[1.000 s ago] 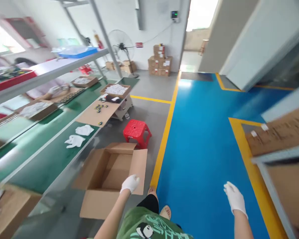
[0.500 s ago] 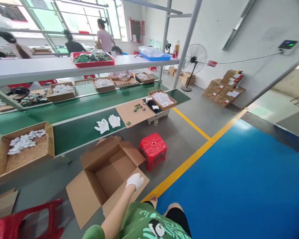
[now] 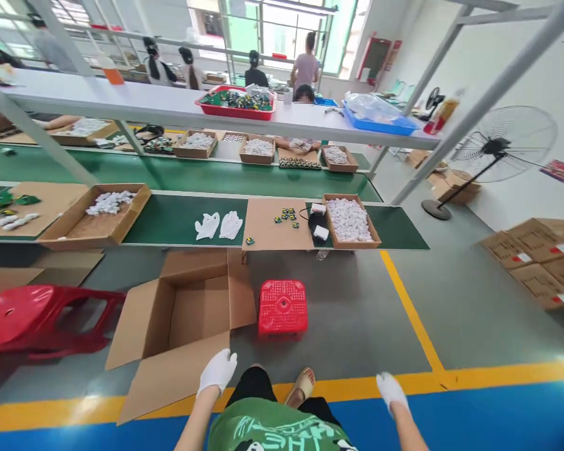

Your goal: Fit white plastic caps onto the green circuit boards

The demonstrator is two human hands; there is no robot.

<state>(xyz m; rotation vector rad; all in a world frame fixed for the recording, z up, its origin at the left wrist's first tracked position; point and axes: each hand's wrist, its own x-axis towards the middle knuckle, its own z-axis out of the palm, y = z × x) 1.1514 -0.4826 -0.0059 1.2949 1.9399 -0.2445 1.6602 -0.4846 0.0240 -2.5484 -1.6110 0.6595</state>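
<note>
My left hand (image 3: 217, 371), in a white glove, hangs by the right front flap of an open cardboard box (image 3: 202, 307) on the floor; its fingers are loosely bent and hold nothing. Out to the right, my white-gloved right hand (image 3: 391, 391) hangs over the yellow floor line, open and slightly blurred. A red plastic stool (image 3: 282, 307) stands ahead of me, right of the box. On the green bench beyond lie a pair of white gloves (image 3: 219, 225), a cardboard sheet (image 3: 267, 235) with several small circuit boards (image 3: 287, 215), and a carton tray of small white parts (image 3: 351, 220).
Another red stool (image 3: 42, 319) is at the left. A shallow carton (image 3: 98, 232) with white pieces sits on the bench. Above is a shelf (image 3: 169, 103) with a red tray (image 3: 237, 114). A fan (image 3: 496, 147) and stacked cartons (image 3: 540, 250) stand right. Co-workers are behind.
My view has swung left and come to face the bench squarely. The right hand has come into view. My left hand, earlier over the box flap, now hangs at its edge.
</note>
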